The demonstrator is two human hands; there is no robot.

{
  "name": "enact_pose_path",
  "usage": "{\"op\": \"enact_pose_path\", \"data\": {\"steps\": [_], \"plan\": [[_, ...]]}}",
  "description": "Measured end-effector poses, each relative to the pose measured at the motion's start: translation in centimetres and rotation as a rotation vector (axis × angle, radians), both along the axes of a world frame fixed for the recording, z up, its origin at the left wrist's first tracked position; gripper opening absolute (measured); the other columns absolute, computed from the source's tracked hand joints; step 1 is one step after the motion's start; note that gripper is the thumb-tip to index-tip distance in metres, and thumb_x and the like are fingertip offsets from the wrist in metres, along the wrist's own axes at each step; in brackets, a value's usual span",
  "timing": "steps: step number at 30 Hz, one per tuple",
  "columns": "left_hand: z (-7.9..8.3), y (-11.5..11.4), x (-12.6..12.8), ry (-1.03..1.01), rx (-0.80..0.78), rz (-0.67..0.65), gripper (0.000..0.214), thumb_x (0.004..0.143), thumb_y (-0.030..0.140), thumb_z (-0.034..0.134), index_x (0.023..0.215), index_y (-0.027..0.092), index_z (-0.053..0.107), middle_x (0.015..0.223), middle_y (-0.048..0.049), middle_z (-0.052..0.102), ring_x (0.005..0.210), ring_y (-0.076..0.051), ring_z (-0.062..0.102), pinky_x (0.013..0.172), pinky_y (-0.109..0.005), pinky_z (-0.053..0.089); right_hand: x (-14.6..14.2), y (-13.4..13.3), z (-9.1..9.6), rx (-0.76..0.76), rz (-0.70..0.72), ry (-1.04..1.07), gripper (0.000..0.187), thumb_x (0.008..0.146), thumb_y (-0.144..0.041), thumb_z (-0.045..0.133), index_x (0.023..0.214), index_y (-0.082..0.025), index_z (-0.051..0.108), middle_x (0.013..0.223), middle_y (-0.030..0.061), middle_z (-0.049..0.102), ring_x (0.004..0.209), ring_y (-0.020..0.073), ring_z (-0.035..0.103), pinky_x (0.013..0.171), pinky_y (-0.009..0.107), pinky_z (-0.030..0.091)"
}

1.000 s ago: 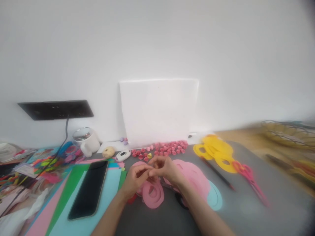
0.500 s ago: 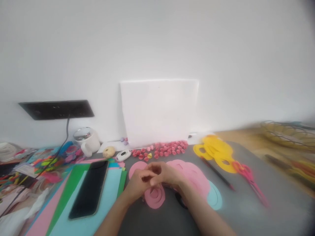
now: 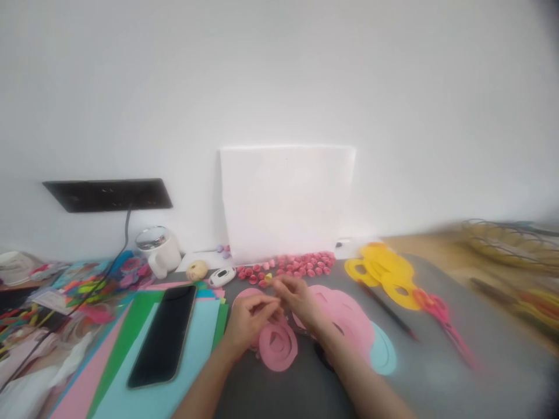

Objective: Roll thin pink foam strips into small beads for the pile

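Observation:
A pink paper spiral [image 3: 285, 364] hangs just below the fingertips, its coil loosely open. My left hand [image 3: 250, 321] is closed in a pinch at the top of the spiral. Close beside it, my right hand [image 3: 299, 299] has its fingers bent together; what lies between them is too small and blurred to see. Behind my right wrist lie pink paper rounds [image 3: 349, 308] with spiral cuts. Small rolled pink paper flowers [image 3: 301, 266] stand in a cluster beyond my hands, with a yellow one [image 3: 268, 278] among them.
Yellow paper rings [image 3: 384, 267], a dark pencil [image 3: 388, 311] and pink scissors [image 3: 445, 320] lie to the right. At left a black phone [image 3: 163, 337] rests on coloured paper sheets [image 3: 117, 378]. A white mug [image 3: 159, 253] and a white board [image 3: 286, 203] stand by the wall.
My hands have come slightly apart, the right fingers lifting up from the left. The pink spiral stays below them. The whole view has shifted slightly.

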State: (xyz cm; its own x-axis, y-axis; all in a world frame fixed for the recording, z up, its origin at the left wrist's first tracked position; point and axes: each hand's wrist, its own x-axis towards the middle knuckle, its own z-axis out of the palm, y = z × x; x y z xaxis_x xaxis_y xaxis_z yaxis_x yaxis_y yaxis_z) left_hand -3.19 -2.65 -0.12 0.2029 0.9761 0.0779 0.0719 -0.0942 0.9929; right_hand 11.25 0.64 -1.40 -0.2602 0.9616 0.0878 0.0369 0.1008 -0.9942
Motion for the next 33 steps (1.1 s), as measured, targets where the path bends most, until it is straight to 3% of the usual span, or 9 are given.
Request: {"op": "enact_pose_path", "data": {"steps": [3,11,14,17,21,25,28,31,33], "plan": [[-0.1,0.5,-0.2,-0.080,-0.045,0.138,0.022,0.075,0.034,0.061,0.075,0.014,0.070,0.068,-0.0069,0.070,0.057,-0.019,0.065,0.059,-0.031,0.055,-0.3,0.3,-0.8,0.190,-0.195,-0.217,0.023,0.086,-0.030,0.042,0.095,-0.019,0.059,0.087,0.0051,0.067,0.073,0.0173,0.060,0.067,0.028,0.046],[-0.5,1.0,-0.4,-0.184,-0.055,0.193,0.023,0.073,0.034,0.062,0.083,0.015,0.071,0.062,-0.0008,0.063,0.051,-0.015,0.061,0.051,-0.030,0.055,-0.5,1.1,-3.1,0.330,-0.117,-0.370,0.057,0.069,0.000,0.033,0.123,-0.018,0.041,0.119,0.0110,0.059,0.106,0.0208,0.058,0.088,0.036,0.046],[-0.6,0.9,-0.4,-0.155,-0.021,0.174,0.022,0.074,0.033,0.062,0.084,0.015,0.072,0.067,-0.0018,0.064,0.053,-0.015,0.062,0.054,-0.030,0.056,-0.5,0.9,-2.6,0.246,-0.155,-0.345,0.061,0.071,-0.002,0.033,0.129,-0.020,0.035,0.120,0.0115,0.057,0.075,0.0165,0.065,0.074,0.033,0.052],[-0.8,1.0,-0.6,-0.140,-0.007,0.184,0.024,0.074,0.031,0.062,0.089,0.015,0.072,0.069,-0.0027,0.066,0.055,-0.016,0.063,0.058,-0.031,0.057,-0.4,0.5,-2.0,0.186,-0.160,-0.294,0.053,0.077,-0.008,0.034,0.128,-0.021,0.038,0.110,0.0100,0.062,0.045,0.0098,0.055,0.056,0.028,0.052],[-1.3,1.2,-0.9,-0.097,-0.039,0.246,0.029,0.074,0.032,0.063,0.096,0.014,0.070,0.067,-0.0036,0.069,0.057,-0.017,0.064,0.061,-0.031,0.056,-0.4,0.4,-1.7,0.237,-0.150,-0.288,0.042,0.077,-0.009,0.034,0.113,-0.020,0.051,0.103,0.0063,0.065,0.052,0.0110,0.059,0.057,0.026,0.051],[-1.7,1.3,-1.1,-0.084,-0.043,0.276,0.027,0.074,0.032,0.064,0.093,0.014,0.070,0.066,-0.0037,0.069,0.059,-0.017,0.064,0.064,-0.031,0.056,-0.3,0.6,-2.2,0.272,-0.107,-0.340,0.056,0.068,-0.002,0.035,0.119,-0.022,0.049,0.105,0.0055,0.066,0.091,0.0186,0.063,0.081,0.032,0.048],[-1.6,1.3,-1.0,-0.102,-0.056,0.267,0.027,0.074,0.032,0.064,0.092,0.013,0.071,0.071,-0.0046,0.070,0.062,-0.018,0.065,0.065,-0.032,0.056,-0.3,0.6,-2.3,0.201,-0.147,-0.314,0.061,0.070,-0.004,0.037,0.127,-0.023,0.043,0.111,0.0085,0.063,0.072,0.0168,0.064,0.074,0.033,0.050],[-1.6,1.3,-1.0,-0.107,-0.072,0.257,0.027,0.073,0.032,0.065,0.093,0.014,0.071,0.073,-0.0052,0.071,0.065,-0.019,0.066,0.065,-0.031,0.056,-0.4,0.4,-2.0,0.111,-0.160,-0.224,0.060,0.075,-0.011,0.041,0.133,-0.022,0.036,0.094,0.0077,0.066,0.047,0.0125,0.055,0.056,0.030,0.049],[-1.6,1.2,-1.0,-0.111,-0.084,0.272,0.028,0.072,0.031,0.066,0.094,0.014,0.070,0.071,-0.0047,0.072,0.065,-0.019,0.066,0.066,-0.031,0.056,-0.5,0.3,-1.6,0.094,-0.164,-0.140,0.048,0.078,-0.019,0.044,0.126,-0.021,0.045,0.085,0.0056,0.066,0.046,0.0117,0.054,0.052,0.027,0.048]]}}
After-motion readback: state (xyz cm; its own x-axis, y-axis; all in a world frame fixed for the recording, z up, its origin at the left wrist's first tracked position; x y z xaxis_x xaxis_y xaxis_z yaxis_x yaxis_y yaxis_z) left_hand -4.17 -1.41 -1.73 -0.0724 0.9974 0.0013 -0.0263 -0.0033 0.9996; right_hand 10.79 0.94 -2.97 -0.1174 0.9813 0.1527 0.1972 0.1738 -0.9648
